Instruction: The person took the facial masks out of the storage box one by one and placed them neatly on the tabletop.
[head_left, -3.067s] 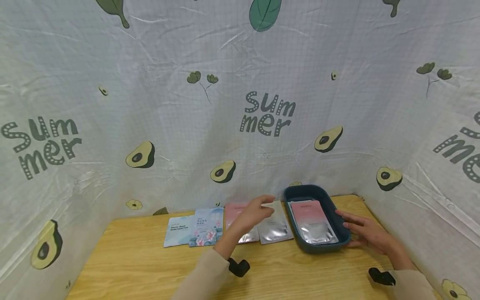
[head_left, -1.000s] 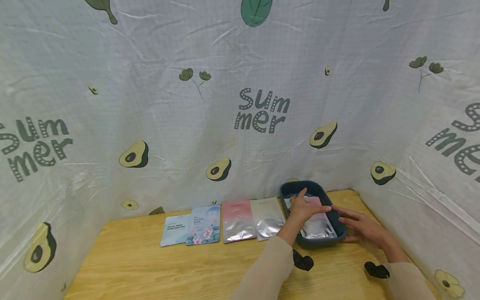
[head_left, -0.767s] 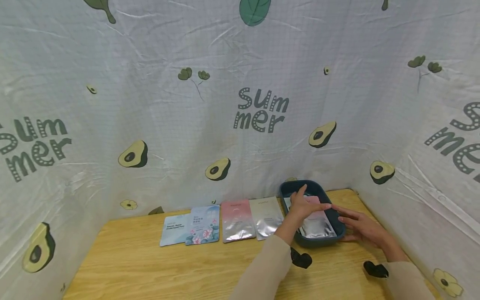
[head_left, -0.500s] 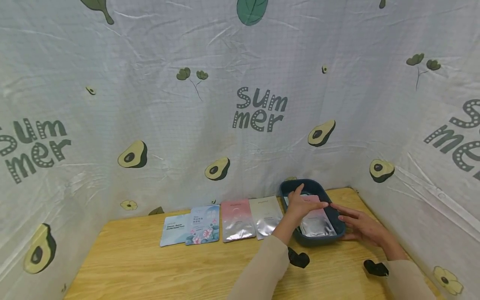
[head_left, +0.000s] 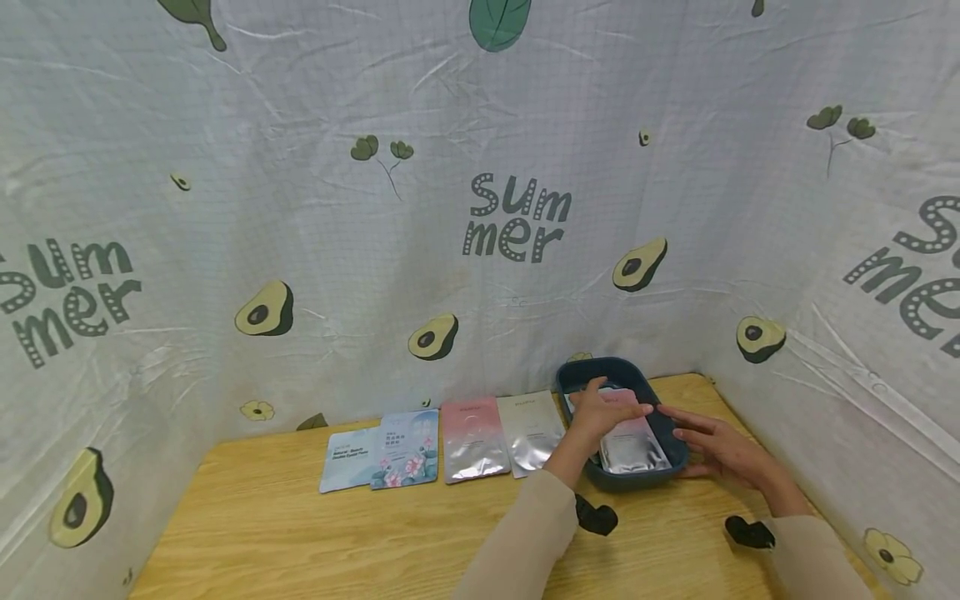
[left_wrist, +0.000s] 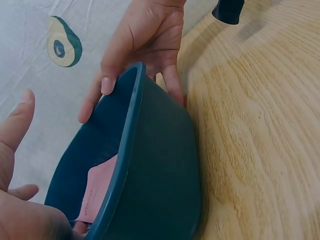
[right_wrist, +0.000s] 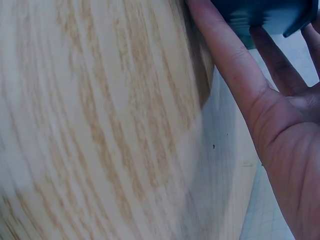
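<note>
A dark blue plastic box (head_left: 637, 481) stands at the right of the table, with a pink-and-silver foil sachet (head_left: 633, 442) lying in it over other flat packets. My left hand (head_left: 592, 417) reaches into the box's left side, thumb and index finger spread apart; its lower fingers are hidden. In the left wrist view, one of its fingertips (left_wrist: 80, 227) shows beside the pink sachet inside the rim. My right hand (head_left: 723, 450) rests against the box's right wall from outside, fingers extended along the rim and a digit lower down the side.
Left of the box lie a cream-and-silver sachet (head_left: 531, 429), a pink-and-silver sachet (head_left: 474, 437), a blue floral sachet (head_left: 408, 448) and a pale blue packet (head_left: 347, 460) partly under it. Behind the wooden table (head_left: 300, 542) hangs a white avocado-print cloth (head_left: 337, 250).
My left hand has moved right from over the sachets on the table into the box. Over the last second its raised index finger has lowered slightly. The right hand stays at the box.
</note>
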